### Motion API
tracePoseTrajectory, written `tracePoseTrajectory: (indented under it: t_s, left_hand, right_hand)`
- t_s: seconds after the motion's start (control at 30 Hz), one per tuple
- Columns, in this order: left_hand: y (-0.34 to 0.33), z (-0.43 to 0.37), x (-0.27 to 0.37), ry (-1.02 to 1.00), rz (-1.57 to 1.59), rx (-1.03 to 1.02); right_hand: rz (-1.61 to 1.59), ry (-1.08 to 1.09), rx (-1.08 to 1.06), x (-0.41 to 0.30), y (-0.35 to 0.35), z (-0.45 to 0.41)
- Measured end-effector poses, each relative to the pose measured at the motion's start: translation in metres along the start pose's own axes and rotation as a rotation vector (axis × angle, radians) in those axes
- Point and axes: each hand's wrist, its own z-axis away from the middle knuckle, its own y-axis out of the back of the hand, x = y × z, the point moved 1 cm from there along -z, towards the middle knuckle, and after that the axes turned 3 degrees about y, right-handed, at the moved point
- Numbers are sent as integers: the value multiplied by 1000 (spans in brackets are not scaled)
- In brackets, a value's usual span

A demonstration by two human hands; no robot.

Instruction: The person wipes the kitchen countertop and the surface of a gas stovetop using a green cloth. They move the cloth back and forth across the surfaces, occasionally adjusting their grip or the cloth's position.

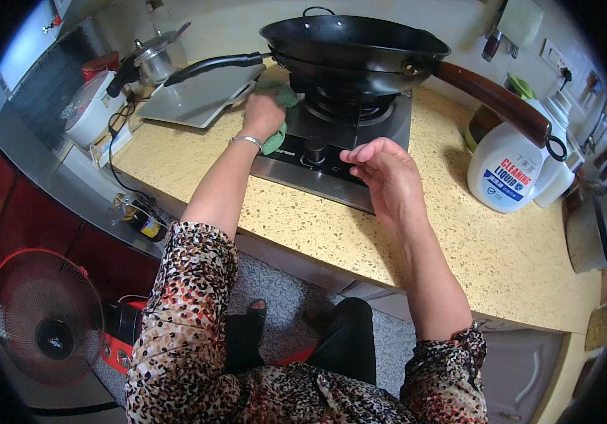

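My left hand [264, 115] grips a green cloth [277, 139] at the left edge of a gas stove [343, 177] with a black panel. Part of the cloth is bunched above the fingers, and some hangs below the palm. In front of the stove's control knob [314, 150], to its right, my right hand [394, 172] hovers with loosely bent fingers and nothing visible in it. A black wok [356, 53] with a wooden handle [494, 100] sits over the burner, apparently stacked in a second pan whose black handle [213, 68] points left.
On the speckled yellow countertop [314, 225], a white jug of cleaning liquid [505, 164] stands right, beneath the wooden handle. A grey flat panel [202, 98] lies left, near a white appliance [91, 108] with a cable. A fan [46, 318] stands on the lower left.
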Motion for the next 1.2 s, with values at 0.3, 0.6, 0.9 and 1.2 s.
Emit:
tracePoseTrajectory:
  t_s: [0.3,0.6,0.9,1.2]
  left_hand:
    - [6,51,12,-226,-149,-248]
    - [37,155,25,-377,85,-72]
    - [47,215,82,-581,207,-14]
    - [2,149,168,-622,130,-252]
  right_hand:
    - [95,-27,-131,14,-4,0]
    - [751,266,-523,15,9,24]
    - [1395,754,-213,-66,107,148]
    - [1727,524,35,-87,170,191]
